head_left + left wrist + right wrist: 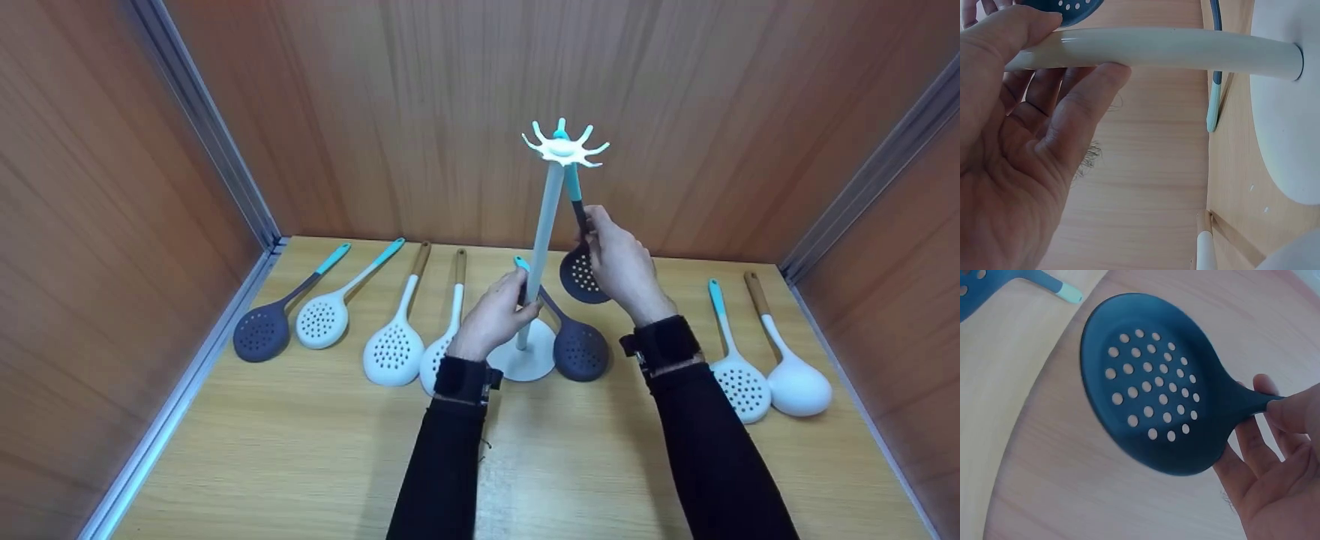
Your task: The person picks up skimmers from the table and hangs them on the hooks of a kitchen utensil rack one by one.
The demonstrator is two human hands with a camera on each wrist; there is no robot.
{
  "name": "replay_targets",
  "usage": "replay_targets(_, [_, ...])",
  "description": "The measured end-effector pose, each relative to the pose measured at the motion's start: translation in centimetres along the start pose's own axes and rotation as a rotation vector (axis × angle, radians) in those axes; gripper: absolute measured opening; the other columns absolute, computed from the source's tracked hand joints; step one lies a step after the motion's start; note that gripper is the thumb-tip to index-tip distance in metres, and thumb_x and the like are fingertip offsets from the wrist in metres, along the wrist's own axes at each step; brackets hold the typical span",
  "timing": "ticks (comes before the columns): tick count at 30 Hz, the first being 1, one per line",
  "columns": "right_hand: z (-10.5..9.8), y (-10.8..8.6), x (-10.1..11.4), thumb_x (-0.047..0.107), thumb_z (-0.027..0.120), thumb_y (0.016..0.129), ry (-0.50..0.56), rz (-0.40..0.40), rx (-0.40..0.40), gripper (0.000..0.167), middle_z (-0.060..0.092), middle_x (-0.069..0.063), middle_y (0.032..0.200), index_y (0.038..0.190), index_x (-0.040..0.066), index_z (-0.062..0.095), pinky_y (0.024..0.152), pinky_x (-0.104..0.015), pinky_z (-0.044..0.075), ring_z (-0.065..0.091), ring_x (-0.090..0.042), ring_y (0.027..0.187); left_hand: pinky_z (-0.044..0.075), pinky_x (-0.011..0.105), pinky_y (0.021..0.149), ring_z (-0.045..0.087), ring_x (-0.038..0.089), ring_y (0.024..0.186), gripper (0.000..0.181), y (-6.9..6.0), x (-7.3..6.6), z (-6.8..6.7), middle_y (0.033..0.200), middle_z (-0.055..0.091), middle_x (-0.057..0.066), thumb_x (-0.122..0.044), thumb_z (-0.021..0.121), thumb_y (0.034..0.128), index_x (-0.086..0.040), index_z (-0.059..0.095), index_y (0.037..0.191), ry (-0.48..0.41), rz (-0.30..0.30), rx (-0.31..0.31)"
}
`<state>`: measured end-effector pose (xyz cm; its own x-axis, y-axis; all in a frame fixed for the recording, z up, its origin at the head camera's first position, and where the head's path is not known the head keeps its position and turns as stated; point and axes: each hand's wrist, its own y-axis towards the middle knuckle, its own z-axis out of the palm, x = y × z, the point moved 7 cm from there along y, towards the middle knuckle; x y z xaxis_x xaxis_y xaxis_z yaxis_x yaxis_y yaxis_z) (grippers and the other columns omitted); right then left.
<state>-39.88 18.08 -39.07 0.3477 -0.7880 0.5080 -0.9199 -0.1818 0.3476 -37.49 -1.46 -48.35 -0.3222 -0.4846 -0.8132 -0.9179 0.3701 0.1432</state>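
Note:
My left hand (491, 319) holds the white pole (546, 225) of an upright utensil stand, its thumb and fingers around the lower part. The stand has a round white base (525, 367) and a crown of several curved hooks (562, 152). In my right hand (621, 262) is a dark skimmer (1154, 455) with a turquoise handle, pinched at the neck below its grip. The skimmer's handle end reaches up behind the crown; whether it hangs on a hook, I cannot tell. Beside the base lies another dark skimmer (581, 352), partly behind the pole.
Left on the table (300, 465) lie a dark skimmer (261, 332), a white turquoise-handled skimmer (322, 321) and two wood-handled white skimmers (394, 352). To the right are a white skimmer (741, 386) and a white ladle (800, 386). Wooden panels (420, 112) enclose the back and sides.

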Motion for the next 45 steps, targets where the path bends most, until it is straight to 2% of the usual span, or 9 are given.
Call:
replay_targets(3, [0.5, 0.1, 0.0, 0.012, 0.05, 0.126, 0.008, 0.006, 0.017, 0.028, 0.08, -0.02, 0.145, 0.153, 0.014, 0.057, 0.103, -0.073, 0.068, 0.082, -0.049, 0.129, 0.069, 0.05, 0.108, 0.077, 0.03, 0.129, 0.021, 0.0, 0.0, 0.0, 0.136, 0.075, 0.013, -0.013, 0.07, 0.1177, -0.008, 0.064, 0.137, 0.005, -0.006, 0.0])
replay_targets(9, [1.2, 0.5, 0.5, 0.01, 0.053, 0.125, 0.028, -0.022, 0.01, 0.027, 0.081, -0.019, 0.142, 0.152, 0.014, 0.056, 0.104, -0.073, 0.068, 0.082, -0.048, 0.13, 0.069, 0.049, 0.107, 0.077, 0.03, 0.129, 0.018, 0.0, 0.1, 0.0, 0.135, 0.075, 0.012, -0.013, 0.071, 0.1177, -0.011, 0.064, 0.135, 0.017, -0.01, -0.001])
replay_targets(17, [2.5, 0.9, 1.1, 0.008, 0.055, 0.124, 0.048, -0.047, -0.019, 0.029, 0.082, -0.02, 0.139, 0.152, 0.014, 0.055, 0.101, -0.072, 0.069, 0.082, -0.049, 0.13, 0.067, 0.051, 0.113, 0.075, 0.031, 0.135, 0.028, -0.2, 0.1, -0.1, 0.141, 0.074, 0.014, -0.014, 0.071, 0.118, -0.007, 0.064, 0.144, 0.013, -0.006, -0.002])
replay_targets(24, [3.9, 1.1, 1.8, 0.007, 0.056, 0.124, 0.096, -0.053, -0.01, 0.035, 0.079, -0.023, 0.145, 0.158, 0.012, 0.052, 0.108, -0.068, 0.068, 0.08, -0.048, 0.136, 0.065, 0.051, 0.114, 0.074, 0.031, 0.133, 0.032, -0.2, 0.2, -0.1, 0.143, 0.072, 0.015, -0.013, 0.072, 0.1172, -0.009, 0.063, 0.147, 0.024, 0.008, -0.018])
replay_targets(31, [5.4, 1.3, 2.6, 0.004, 0.055, 0.123, 0.196, -0.059, 0.022, 0.035, 0.079, -0.023, 0.143, 0.158, 0.01, 0.051, 0.114, -0.067, 0.066, 0.079, -0.046, 0.137, 0.067, 0.05, 0.11, 0.075, 0.029, 0.128, 0.028, -0.2, 0.3, -0.2, 0.136, 0.073, 0.014, -0.012, 0.072, 0.1167, -0.009, 0.062, 0.142, 0.032, 0.006, -0.04])
replay_targets(38, [6.1, 1.1, 2.6, 0.003, 0.055, 0.123, 0.356, -0.041, 0.066, 0.025, 0.079, -0.017, 0.14, 0.147, 0.01, 0.056, 0.129, -0.069, 0.055, 0.072, -0.043, 0.149, 0.068, 0.049, 0.106, 0.076, 0.026, 0.119, 0.027, 0.0, 0.4, 0.1, 0.127, 0.073, 0.011, -0.012, 0.071, 0.1172, -0.011, 0.061, 0.143, 0.014, -0.023, -0.026])
replay_targets(45, [5.7, 0.9, 2.0, 0.002, 0.056, 0.123, 0.386, -0.055, 0.058, 0.029, 0.08, -0.018, 0.14, 0.151, 0.01, 0.059, 0.13, -0.068, 0.054, 0.074, -0.043, 0.146, 0.068, 0.049, 0.107, 0.075, 0.026, 0.121, 0.03, 0.1, 0.3, 0.4, 0.133, 0.072, 0.012, -0.013, 0.07, 0.1179, -0.01, 0.061, 0.147, 0.026, -0.009, -0.021])
